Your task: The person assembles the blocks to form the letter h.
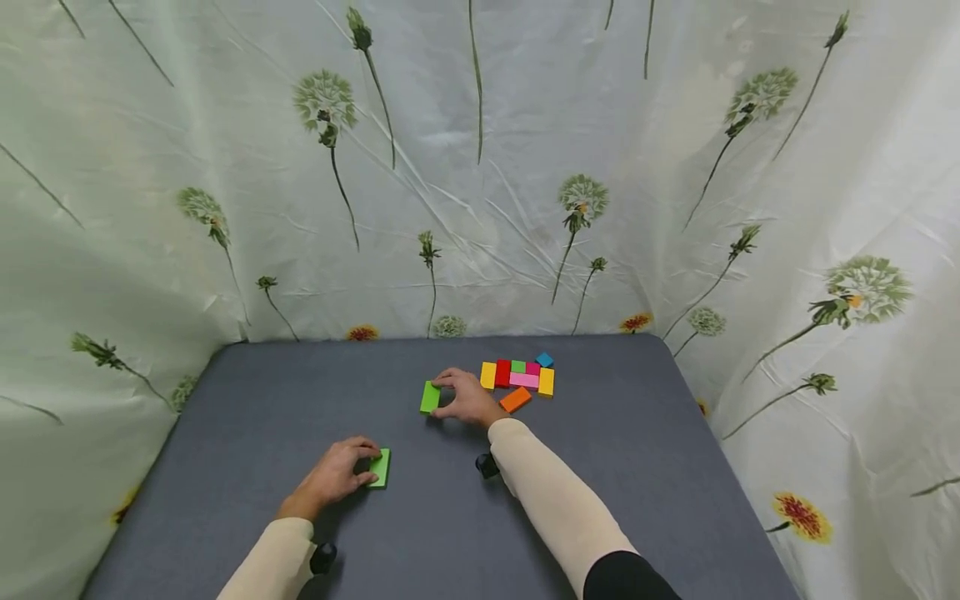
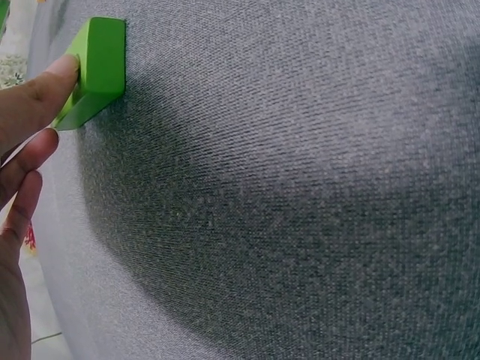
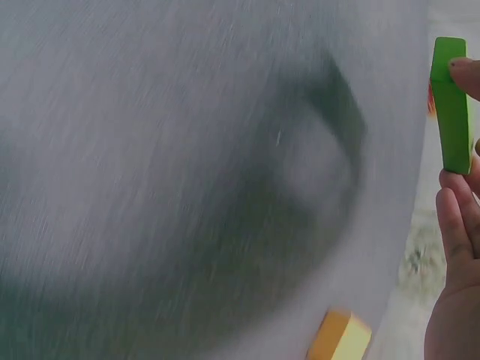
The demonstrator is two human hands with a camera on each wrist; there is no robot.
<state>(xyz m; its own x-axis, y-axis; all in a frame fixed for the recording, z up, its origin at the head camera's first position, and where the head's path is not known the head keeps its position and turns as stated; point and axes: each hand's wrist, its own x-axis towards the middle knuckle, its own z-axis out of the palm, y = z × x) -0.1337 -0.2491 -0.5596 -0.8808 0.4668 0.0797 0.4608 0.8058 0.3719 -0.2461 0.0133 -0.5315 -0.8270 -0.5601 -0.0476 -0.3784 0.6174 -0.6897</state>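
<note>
My left hand (image 1: 364, 465) rests on the grey table (image 1: 247, 400) near its front. One fingertip (image 2: 56, 79) touches the side of a light green block (image 1: 380, 467) lying flat there, seen up close as the green block (image 2: 101, 60); the other fingers lie loose. Further back, my right hand (image 1: 450, 393) pinches a green block (image 1: 430, 397) by its ends and holds it on edge. In the blurred right wrist view that block (image 3: 452, 112) sits between a fingertip (image 3: 466, 71) above and fingers below.
A tight cluster of coloured blocks (image 1: 517, 375) in yellow, red, green, pink and blue lies behind the right hand, with an orange block (image 1: 515, 399) beside it. A yellow-orange block (image 3: 339, 337) shows low in the right wrist view. Flowered curtains (image 1: 480, 167) enclose the table.
</note>
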